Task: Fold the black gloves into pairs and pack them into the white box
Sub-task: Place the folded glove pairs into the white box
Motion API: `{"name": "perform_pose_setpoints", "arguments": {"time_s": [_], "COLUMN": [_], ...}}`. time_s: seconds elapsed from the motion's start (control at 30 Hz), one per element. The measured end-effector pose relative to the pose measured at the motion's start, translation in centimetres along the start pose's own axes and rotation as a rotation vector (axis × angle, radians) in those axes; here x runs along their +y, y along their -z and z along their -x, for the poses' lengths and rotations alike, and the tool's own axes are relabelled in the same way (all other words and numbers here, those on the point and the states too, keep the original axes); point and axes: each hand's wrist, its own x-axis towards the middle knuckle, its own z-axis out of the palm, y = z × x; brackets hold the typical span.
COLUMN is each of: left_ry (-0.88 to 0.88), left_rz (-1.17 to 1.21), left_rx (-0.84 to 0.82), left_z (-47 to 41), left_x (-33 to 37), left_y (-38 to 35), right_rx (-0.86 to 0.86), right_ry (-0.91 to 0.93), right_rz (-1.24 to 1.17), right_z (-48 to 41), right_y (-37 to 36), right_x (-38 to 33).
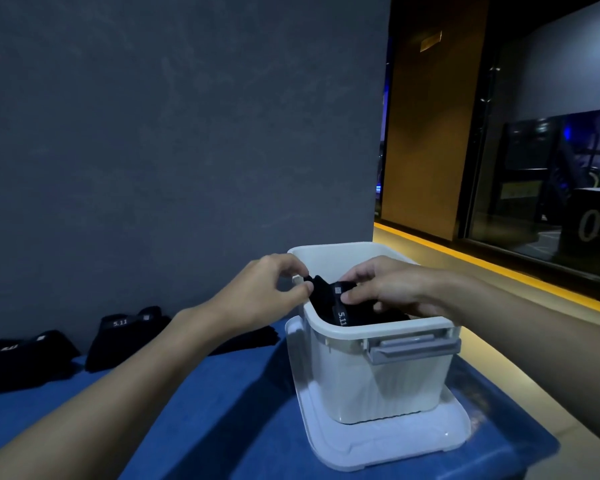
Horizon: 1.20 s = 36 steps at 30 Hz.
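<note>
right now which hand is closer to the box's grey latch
Right. The right hand is above the grey latch; the left hand is by the left rim of the white box.

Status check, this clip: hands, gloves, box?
Left hand and right hand both pinch folded glove pair, partly inside white box. More black gloves wait on blue table, left side. Nothing blocks box mouth.

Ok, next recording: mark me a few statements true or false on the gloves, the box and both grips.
1. The left grip and right grip both hold a black glove bundle at the mouth of the white box. True.
2. More black gloves lie on the blue table, left of the box. True.
3. The box stands directly on the table. False: it stands on its white lid.
4. The box is closed. False: it is open.
</note>
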Motion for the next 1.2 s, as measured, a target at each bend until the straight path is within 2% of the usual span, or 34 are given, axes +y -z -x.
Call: {"name": "perform_pose_setpoints", "arguments": {"time_s": [0.3, 0.43, 0.67, 1.2], "left_ry": [-0.003, -0.003, -0.009, -0.018], "left_rz": [0.024, 0.022, 0.011, 0.063], "left_rx": [0.014, 0.02, 0.027, 0.003], "left_z": [0.07, 0.11, 0.17, 0.21], "left_x": [-0.43, -0.51, -0.56, -0.7], "left_y": [-0.34, -0.49, -0.55, -0.43], "right_rx": [0.023, -0.025, 0.006, -0.068], "right_ry": [0.162, 0.214, 0.303, 0.246], "right_rz": [0.263, 0.384, 0.397, 0.44], "right_z": [-0.54, -0.71, -0.69, -0.55], "right_y": [-0.33, -0.65, -0.74, -0.4], "right_x": [0.55, 0.7, 0.6, 0.4]}}
